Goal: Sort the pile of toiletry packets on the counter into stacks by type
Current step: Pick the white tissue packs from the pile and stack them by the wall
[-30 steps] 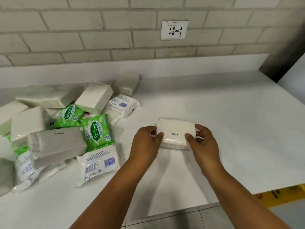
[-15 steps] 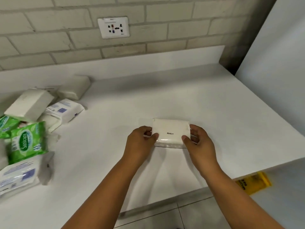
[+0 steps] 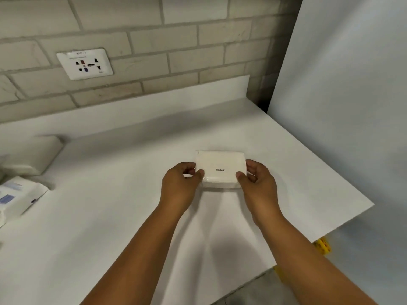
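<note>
On the white counter, from left to right:

Far left edge: a white packet with blue print [image 3: 15, 200] lies flat and blurred, cut off by the frame; its wording cannot be read.

Behind it: a plain white packet [image 3: 33, 155] lies near the low white backsplash [image 3: 154, 104], apart from the blue-printed one, with a shadow between them.

Wall, upper left: a white socket plate [image 3: 84, 63] is set slightly tilted in the pale brick wall [image 3: 198, 36], above the backsplash.

Counter: the white counter [image 3: 99, 216] runs from the left edge to a corner at the right; its front edge slants down towards the lower middle.

Left hand: the left hand [image 3: 179, 187] grips the left end of the tissue packet, thumb on top near the front corner and fingers curled round the side.

Task thing: the white tissue packet [image 3: 220, 167] lies flat in the middle of the counter, well apart from the packets at the left, with a small dark printed date on its top face. Whether it rests fully on the counter or is held just above it cannot be told.

Right hand: the right hand [image 3: 258, 183] holds the right end in the same way, thumb on the top front corner, fingers bent round the side.

Right side: a plain white panel [image 3: 341, 95] stands upright beside the counter's far corner.

Lower right: a small yellow object [image 3: 322, 247] shows below the counter edge; too little of it is visible to tell what it is.
</note>
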`<action>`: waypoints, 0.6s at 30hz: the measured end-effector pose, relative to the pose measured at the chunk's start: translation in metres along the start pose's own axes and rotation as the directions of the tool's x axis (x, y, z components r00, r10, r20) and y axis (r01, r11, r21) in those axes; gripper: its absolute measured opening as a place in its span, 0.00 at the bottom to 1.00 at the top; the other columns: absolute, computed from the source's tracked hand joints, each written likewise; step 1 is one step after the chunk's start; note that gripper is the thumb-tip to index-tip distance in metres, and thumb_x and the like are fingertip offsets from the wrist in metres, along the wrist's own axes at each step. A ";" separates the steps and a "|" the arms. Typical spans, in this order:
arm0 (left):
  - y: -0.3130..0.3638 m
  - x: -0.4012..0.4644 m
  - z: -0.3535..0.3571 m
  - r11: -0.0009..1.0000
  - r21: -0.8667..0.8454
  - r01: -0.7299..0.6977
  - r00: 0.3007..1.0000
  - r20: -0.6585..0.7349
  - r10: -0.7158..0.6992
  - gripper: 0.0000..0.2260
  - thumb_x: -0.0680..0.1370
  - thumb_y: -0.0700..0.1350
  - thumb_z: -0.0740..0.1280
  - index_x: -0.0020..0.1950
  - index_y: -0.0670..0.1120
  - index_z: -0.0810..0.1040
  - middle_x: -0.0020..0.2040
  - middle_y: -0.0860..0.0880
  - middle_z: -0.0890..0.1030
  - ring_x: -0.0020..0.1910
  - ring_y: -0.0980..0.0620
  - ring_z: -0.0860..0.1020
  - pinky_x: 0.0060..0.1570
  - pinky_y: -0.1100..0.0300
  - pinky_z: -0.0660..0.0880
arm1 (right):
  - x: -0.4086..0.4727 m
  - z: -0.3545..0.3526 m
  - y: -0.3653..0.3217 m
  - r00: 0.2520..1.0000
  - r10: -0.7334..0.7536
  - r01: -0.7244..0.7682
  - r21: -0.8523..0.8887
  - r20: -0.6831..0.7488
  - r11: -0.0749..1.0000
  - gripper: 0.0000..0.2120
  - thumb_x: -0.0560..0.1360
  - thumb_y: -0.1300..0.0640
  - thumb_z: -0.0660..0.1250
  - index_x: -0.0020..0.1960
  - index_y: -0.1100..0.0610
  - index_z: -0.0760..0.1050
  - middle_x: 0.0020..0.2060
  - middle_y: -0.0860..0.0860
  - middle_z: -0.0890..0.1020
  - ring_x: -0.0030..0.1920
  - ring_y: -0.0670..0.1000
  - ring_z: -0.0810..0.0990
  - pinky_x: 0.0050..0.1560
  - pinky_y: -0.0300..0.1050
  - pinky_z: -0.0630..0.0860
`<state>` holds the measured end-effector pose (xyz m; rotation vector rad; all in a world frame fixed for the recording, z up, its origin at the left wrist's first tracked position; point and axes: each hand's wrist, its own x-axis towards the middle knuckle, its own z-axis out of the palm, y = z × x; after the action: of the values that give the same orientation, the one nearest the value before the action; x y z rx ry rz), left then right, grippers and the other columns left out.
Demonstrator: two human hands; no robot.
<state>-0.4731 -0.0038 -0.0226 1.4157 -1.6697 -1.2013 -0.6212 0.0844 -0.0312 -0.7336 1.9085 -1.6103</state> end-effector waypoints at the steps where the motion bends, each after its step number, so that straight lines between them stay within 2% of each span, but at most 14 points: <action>1: 0.006 0.008 0.003 1.000 -0.008 -0.012 1.000 0.015 0.012 0.12 0.76 0.48 0.70 0.59 0.49 0.79 0.48 0.57 0.80 0.48 0.50 0.81 0.49 0.59 0.75 | 0.008 -0.001 -0.003 1.000 -0.011 0.011 0.003 -0.021 1.000 0.15 0.76 0.62 0.67 0.62 0.52 0.74 0.56 0.47 0.81 0.56 0.48 0.79 0.54 0.39 0.76; 5: 0.022 0.039 0.019 0.997 -0.068 -0.042 0.999 0.020 0.043 0.09 0.75 0.47 0.71 0.54 0.50 0.79 0.45 0.57 0.80 0.48 0.47 0.81 0.51 0.56 0.75 | 0.042 -0.004 -0.013 0.998 -0.034 0.036 0.033 -0.054 0.999 0.14 0.76 0.63 0.67 0.61 0.53 0.75 0.55 0.46 0.81 0.54 0.45 0.79 0.52 0.36 0.75; 10: 0.037 0.073 0.042 0.993 -0.115 -0.038 0.999 0.021 0.041 0.02 0.75 0.46 0.71 0.46 0.54 0.80 0.46 0.58 0.81 0.48 0.48 0.82 0.56 0.50 0.78 | 0.091 -0.006 -0.014 0.997 -0.010 0.015 0.066 -0.082 0.998 0.15 0.74 0.63 0.67 0.60 0.54 0.76 0.54 0.47 0.82 0.55 0.46 0.80 0.59 0.45 0.76; 12: 0.043 0.089 0.053 0.992 -0.122 -0.040 0.999 0.007 0.041 0.03 0.75 0.46 0.71 0.48 0.51 0.82 0.47 0.55 0.82 0.47 0.50 0.82 0.55 0.49 0.79 | 0.115 -0.007 -0.013 0.997 0.005 0.002 0.085 -0.082 0.996 0.15 0.74 0.63 0.67 0.60 0.54 0.77 0.54 0.48 0.82 0.55 0.47 0.80 0.59 0.45 0.77; 14: 0.047 0.105 0.065 0.992 -0.120 -0.033 0.999 -0.019 0.031 0.06 0.75 0.46 0.70 0.51 0.47 0.83 0.47 0.53 0.83 0.45 0.50 0.82 0.53 0.49 0.79 | 0.140 -0.007 -0.012 0.998 0.034 -0.028 0.113 -0.054 0.993 0.15 0.75 0.64 0.67 0.61 0.56 0.76 0.54 0.48 0.82 0.55 0.47 0.81 0.58 0.43 0.77; 18: 0.053 0.136 0.089 0.991 -0.131 -0.017 0.998 -0.054 0.010 0.06 0.75 0.45 0.70 0.50 0.46 0.83 0.44 0.52 0.83 0.43 0.48 0.82 0.51 0.47 0.80 | 0.186 -0.007 -0.014 0.999 0.044 -0.042 0.136 -0.012 0.990 0.15 0.75 0.64 0.67 0.61 0.57 0.76 0.53 0.48 0.82 0.53 0.46 0.81 0.51 0.35 0.77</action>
<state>-0.6036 -0.1139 -0.0199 1.3423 -1.5330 -1.2317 -0.7572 -0.0426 -0.0262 -0.6214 1.7917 -1.7044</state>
